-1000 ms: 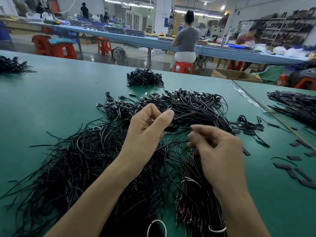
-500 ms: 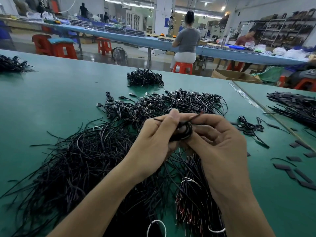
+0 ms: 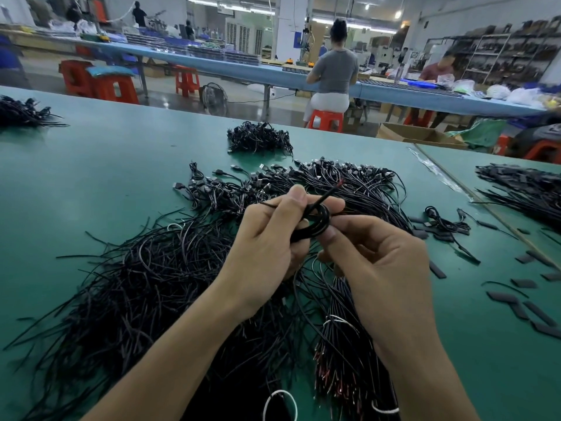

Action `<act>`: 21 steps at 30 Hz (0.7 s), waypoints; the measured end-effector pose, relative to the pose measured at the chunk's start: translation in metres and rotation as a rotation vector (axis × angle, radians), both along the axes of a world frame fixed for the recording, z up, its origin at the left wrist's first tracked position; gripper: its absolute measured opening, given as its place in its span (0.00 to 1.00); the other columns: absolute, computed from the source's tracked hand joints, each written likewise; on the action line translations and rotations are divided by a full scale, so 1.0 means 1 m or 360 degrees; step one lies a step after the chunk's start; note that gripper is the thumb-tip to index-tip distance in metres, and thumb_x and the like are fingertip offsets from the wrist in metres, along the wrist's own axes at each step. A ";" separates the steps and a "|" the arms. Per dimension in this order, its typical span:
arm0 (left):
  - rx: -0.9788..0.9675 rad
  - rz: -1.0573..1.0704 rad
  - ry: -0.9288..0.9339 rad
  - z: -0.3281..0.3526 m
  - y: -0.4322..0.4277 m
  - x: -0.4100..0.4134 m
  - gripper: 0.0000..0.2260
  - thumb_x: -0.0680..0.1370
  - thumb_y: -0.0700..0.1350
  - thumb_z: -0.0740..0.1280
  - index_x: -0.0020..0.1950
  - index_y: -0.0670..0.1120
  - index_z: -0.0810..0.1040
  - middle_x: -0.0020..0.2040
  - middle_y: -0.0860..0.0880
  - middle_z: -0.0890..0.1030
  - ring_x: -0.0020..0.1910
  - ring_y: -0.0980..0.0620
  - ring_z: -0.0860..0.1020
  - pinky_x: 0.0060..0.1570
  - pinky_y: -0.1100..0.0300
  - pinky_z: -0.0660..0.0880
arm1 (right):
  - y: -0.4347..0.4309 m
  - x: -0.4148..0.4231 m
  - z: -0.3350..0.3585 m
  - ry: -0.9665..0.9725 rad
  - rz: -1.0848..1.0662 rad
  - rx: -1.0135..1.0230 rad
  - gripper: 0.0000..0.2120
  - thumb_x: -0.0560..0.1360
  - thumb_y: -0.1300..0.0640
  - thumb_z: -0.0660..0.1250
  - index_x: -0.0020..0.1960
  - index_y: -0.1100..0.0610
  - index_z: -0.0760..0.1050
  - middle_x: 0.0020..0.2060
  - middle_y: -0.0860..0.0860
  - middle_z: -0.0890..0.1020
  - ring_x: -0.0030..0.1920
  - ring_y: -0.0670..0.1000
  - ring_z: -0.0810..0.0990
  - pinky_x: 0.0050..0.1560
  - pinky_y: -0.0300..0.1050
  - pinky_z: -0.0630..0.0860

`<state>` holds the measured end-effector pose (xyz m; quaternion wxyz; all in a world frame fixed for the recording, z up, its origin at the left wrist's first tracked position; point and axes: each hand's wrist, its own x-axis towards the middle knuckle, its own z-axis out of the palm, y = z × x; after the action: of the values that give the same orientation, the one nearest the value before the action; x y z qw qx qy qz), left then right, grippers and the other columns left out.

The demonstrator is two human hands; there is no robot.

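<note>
A thin black cable wound into a small coil (image 3: 318, 221) is held above the green table (image 3: 106, 177). My left hand (image 3: 270, 244) pinches the coil with thumb and fingers, and the cable's stripped red-tipped end (image 3: 339, 184) sticks up and to the right. My right hand (image 3: 376, 256) holds the coil's right side, fingers curled round it. Under both hands spreads a large heap of loose black cables (image 3: 145, 284). A bundle with bare red ends, bound by white bands (image 3: 343, 354), lies below my right wrist.
A small pile of coiled cables (image 3: 259, 138) sits at the far middle, another (image 3: 21, 112) at far left. USB-ended cables (image 3: 273, 180) lie behind the hands. Black sleeve pieces (image 3: 528, 308) scatter on the right, with more cables (image 3: 525, 186) beyond. People sit at a long far table.
The hands came together from apart. A straight cable end is now wound into a small coil held by both hands, which have risen slightly.
</note>
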<state>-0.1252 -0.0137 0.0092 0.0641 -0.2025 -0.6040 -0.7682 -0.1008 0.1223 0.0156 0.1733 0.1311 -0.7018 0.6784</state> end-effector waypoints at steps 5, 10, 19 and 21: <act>-0.0009 -0.0014 0.0036 0.000 0.001 0.002 0.19 0.83 0.53 0.55 0.58 0.49 0.84 0.23 0.56 0.64 0.21 0.56 0.57 0.22 0.63 0.55 | -0.001 -0.001 -0.002 0.0053 -0.0037 0.0022 0.03 0.72 0.57 0.74 0.42 0.50 0.84 0.34 0.48 0.85 0.33 0.45 0.83 0.34 0.34 0.76; -0.0009 0.0028 0.0130 0.000 0.004 0.005 0.17 0.82 0.52 0.60 0.54 0.46 0.86 0.21 0.57 0.66 0.19 0.60 0.60 0.21 0.66 0.57 | -0.001 -0.001 -0.002 0.0188 -0.0095 0.0439 0.12 0.74 0.63 0.73 0.48 0.46 0.84 0.40 0.43 0.85 0.41 0.44 0.83 0.39 0.30 0.74; 0.0011 0.0333 -0.0195 -0.002 0.007 0.000 0.25 0.85 0.55 0.56 0.40 0.43 0.85 0.25 0.54 0.77 0.20 0.61 0.68 0.20 0.70 0.63 | -0.005 0.006 0.001 0.0319 -0.0210 0.0773 0.08 0.73 0.62 0.76 0.46 0.49 0.85 0.41 0.39 0.82 0.46 0.35 0.80 0.45 0.24 0.71; -0.0008 0.0373 -0.0246 -0.003 0.007 -0.002 0.26 0.84 0.56 0.56 0.35 0.47 0.84 0.23 0.53 0.73 0.19 0.57 0.63 0.20 0.66 0.58 | -0.009 0.007 -0.001 0.0424 -0.0354 0.0917 0.05 0.72 0.59 0.77 0.44 0.50 0.84 0.39 0.39 0.80 0.44 0.36 0.79 0.43 0.25 0.72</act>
<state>-0.1277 -0.0072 0.0066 0.1061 -0.0710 -0.6284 -0.7673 -0.0935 0.1134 0.0150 0.2924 0.1847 -0.8459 0.4060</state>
